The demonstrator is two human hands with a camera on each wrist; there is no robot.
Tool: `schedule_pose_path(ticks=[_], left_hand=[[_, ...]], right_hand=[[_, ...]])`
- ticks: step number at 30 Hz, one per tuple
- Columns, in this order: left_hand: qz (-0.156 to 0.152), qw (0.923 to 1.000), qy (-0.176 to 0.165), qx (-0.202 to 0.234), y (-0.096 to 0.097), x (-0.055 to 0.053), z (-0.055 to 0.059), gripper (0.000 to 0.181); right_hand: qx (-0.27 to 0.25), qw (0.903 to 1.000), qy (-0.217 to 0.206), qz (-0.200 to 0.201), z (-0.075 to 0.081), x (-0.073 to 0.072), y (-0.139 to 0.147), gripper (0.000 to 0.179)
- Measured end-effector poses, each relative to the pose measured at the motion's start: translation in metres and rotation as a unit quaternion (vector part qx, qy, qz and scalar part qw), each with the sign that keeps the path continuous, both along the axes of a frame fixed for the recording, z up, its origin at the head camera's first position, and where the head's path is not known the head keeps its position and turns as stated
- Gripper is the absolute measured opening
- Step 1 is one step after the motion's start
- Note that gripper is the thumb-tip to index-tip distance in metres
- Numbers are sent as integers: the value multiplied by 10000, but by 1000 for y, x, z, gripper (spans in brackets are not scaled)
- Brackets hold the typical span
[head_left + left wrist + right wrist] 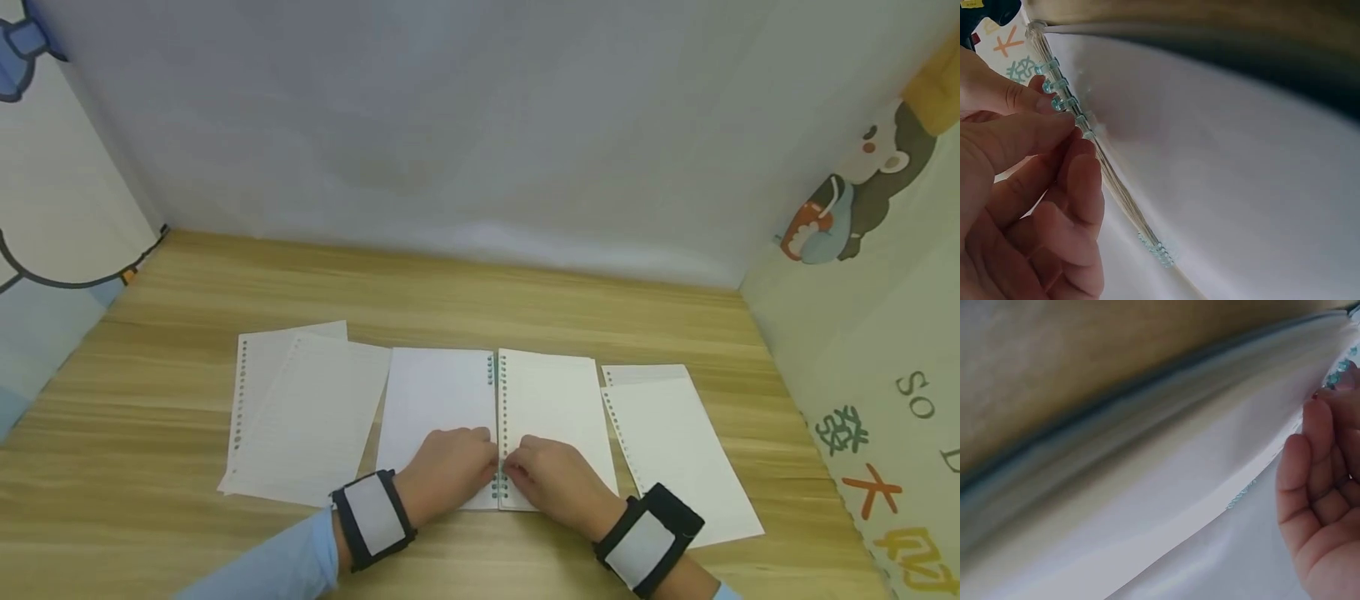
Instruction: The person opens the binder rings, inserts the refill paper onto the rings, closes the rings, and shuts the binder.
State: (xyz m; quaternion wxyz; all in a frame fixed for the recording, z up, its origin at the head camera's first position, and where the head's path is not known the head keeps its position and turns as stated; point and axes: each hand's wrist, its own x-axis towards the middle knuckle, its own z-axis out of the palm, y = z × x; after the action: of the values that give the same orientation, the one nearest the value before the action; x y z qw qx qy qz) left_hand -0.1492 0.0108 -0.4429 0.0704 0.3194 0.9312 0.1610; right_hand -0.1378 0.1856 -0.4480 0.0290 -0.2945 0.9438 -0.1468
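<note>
A loose-leaf notebook lies open, its left page stack and right page stack meeting at a spine with clear teal binding rings. My left hand comes over the lower left page and pinches the rings between thumb and forefinger. Facing it, my right hand grips the same lower ring group from the right, its fingertips partly hidden. Another ring group sits at the far end of the spine. In the right wrist view, the page edges fan toward the wooden table.
Two overlapping punched sheets lie left of the notebook. On its right rest more loose punched sheets, one partly covered. A pale wall rises behind the wooden table, with decorated panels on both sides.
</note>
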Motion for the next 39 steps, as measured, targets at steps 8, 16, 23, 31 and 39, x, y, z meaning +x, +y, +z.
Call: schedule_pose_path(ticks=[8, 16, 23, 31, 39], left_hand=[[-151, 9997, 113, -125, 2, 0, -2, 12], [-110, 9998, 137, -134, 0, 2, 0, 13], [-223, 9994, 169, -204, 0, 6, 1, 12], [-255, 9993, 245, -149, 1, 6, 0, 11], [-187, 9994, 279, -99, -1, 9, 2, 12]], right_hand=[[-4, 9999, -107, 12, 1, 1, 0, 9], [14, 9999, -77, -73, 3, 2, 0, 9], [-164, 9995, -261, -57, 8, 6, 1, 8], [-55, 9995, -293, -43, 5, 7, 0, 8], [-16, 9997, -233, -24, 4, 8, -1, 8]])
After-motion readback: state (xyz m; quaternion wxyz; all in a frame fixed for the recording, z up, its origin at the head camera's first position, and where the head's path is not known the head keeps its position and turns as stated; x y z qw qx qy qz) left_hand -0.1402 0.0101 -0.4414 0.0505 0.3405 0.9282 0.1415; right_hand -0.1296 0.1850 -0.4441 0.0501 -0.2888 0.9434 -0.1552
